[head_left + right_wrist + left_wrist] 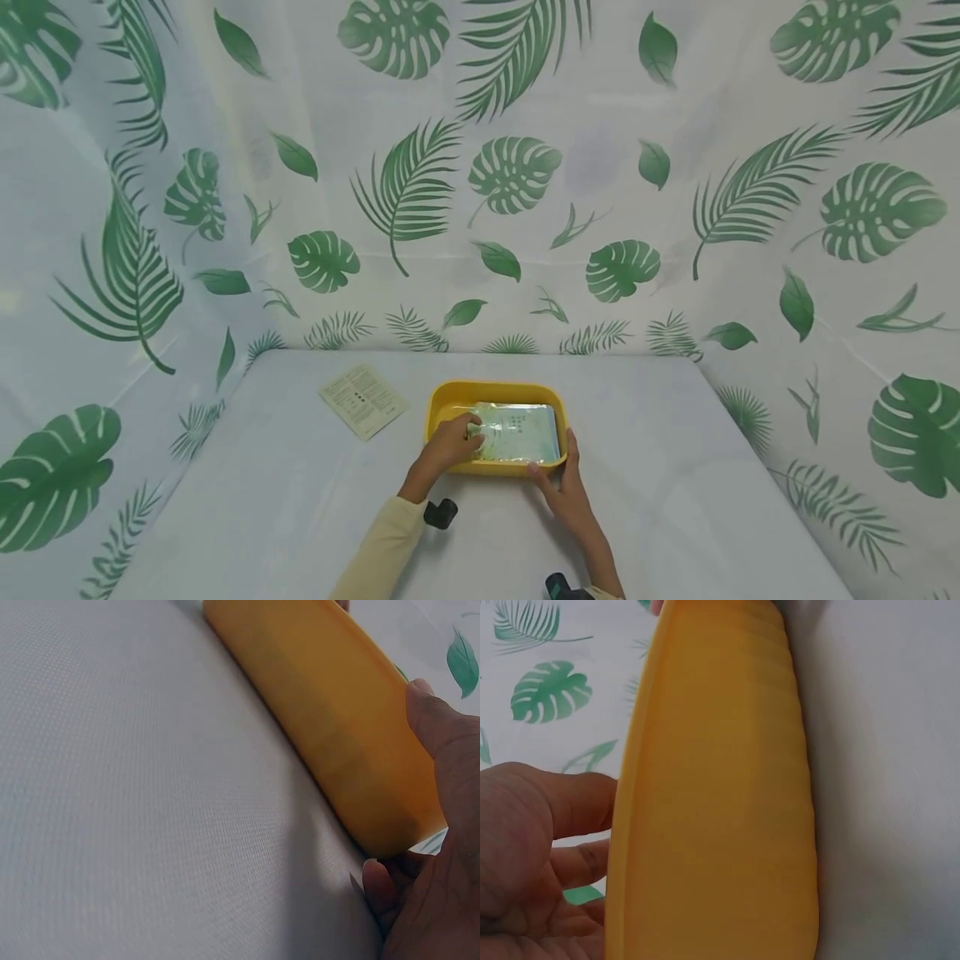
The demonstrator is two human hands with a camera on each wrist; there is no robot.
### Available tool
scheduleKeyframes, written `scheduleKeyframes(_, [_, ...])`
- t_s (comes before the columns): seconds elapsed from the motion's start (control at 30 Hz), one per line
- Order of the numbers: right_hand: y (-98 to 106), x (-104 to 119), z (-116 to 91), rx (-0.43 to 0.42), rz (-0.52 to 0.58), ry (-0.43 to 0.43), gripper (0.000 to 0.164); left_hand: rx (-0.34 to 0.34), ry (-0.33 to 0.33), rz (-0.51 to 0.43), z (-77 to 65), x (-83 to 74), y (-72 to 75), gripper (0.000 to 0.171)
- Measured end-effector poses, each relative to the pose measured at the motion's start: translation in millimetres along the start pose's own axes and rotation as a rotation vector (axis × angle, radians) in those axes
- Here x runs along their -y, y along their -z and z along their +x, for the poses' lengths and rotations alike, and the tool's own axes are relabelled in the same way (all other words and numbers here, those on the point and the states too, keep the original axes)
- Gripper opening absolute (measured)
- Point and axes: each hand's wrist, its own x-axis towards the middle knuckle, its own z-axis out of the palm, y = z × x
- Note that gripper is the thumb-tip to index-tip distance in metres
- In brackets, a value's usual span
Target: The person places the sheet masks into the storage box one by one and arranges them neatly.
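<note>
A yellow tray (pixel 495 469) with raised sides stands on the white table before me. Inside it lies a glossy pale green packet (pixel 517 433) with small printed text, and a bluish edge shows along its right side. My left hand (pixel 452 442) reaches over the near left rim and pinches the packet's left edge; in the left wrist view the tray wall hides those fingertips. My right hand (pixel 567 492) grips the tray's near right corner, thumb at the front rim and fingers round the right side. The right wrist view shows its thumb (pixel 431 712) against the yellow wall.
A cream printed sheet (pixel 363 402) lies flat on the table (pixel 675 467), left of the tray. Leaf-patterned cloth (pixel 570 167) hangs behind the table and along both sides. Small black cameras (pixel 441 514) are strapped at the wrists.
</note>
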Motion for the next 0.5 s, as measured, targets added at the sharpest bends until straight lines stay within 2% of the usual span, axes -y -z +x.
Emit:
scheduleKeyframes(0.17, [0.7, 0.9, 0.0, 0.0, -0.002, -0.013, 0.097, -0.109, -0.052, -0.013, -3.3, -1.5, -4.3, 0.019])
scheduleKeyframes(0.23, [0.4, 1.2, -0.2, -0.003, 0.002, -0.019, 0.097, -0.123, -0.066, 0.014, -3.4, -1.2, -6.4, 0.019])
scheduleKeyframes(0.5, [2.1, 2.1, -0.8, -0.003, 0.012, -0.007, 0.097, 0.032, -0.076, 0.113, -3.5, -2.8, -5.9, 0.032])
